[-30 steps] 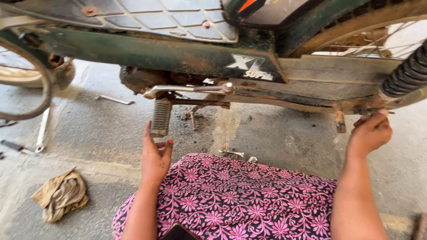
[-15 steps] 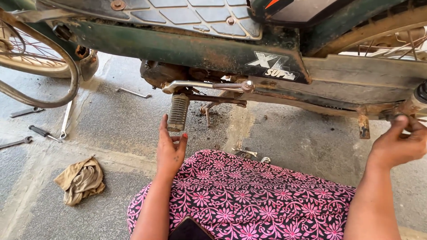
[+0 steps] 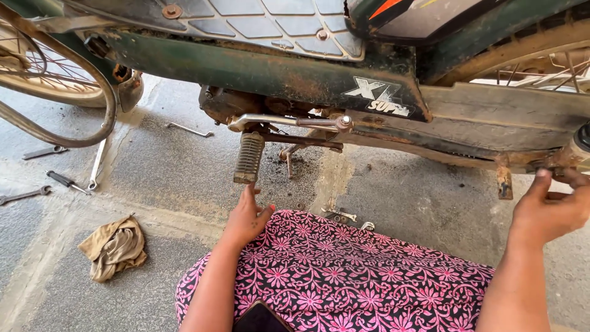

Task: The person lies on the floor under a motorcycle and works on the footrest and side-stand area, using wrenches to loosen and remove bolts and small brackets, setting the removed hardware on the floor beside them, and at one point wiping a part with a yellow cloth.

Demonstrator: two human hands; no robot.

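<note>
A green moped (image 3: 289, 74) stands across the view above my lap. From its chrome lever (image 3: 289, 121) hangs a ribbed rubber foot peg (image 3: 249, 158). My left hand (image 3: 246, 216) is just under that peg, palm open and fingertips pointing up at its lower end, holding nothing. Far to the right, my right hand (image 3: 549, 210) is at the rusty rear frame beside the axle (image 3: 568, 158). Its thumb and fingers curl around a slim rusty piece (image 3: 558, 196) there. My lap is covered by pink flowered cloth (image 3: 350, 276).
Spanners (image 3: 97, 165) and a screwdriver (image 3: 61, 180) lie on the concrete at the left, with another spanner (image 3: 190, 130) farther back. A tan rag (image 3: 114, 246) is near my left arm. Small metal tools (image 3: 344, 215) sit by my lap, where a dark phone (image 3: 258, 318) rests. The front wheel (image 3: 43, 74) is at the left.
The view has swung so the moped sits farther right. My left hand has dropped slightly, from beside the foot peg to just under it. My right hand stays at the rear frame.
</note>
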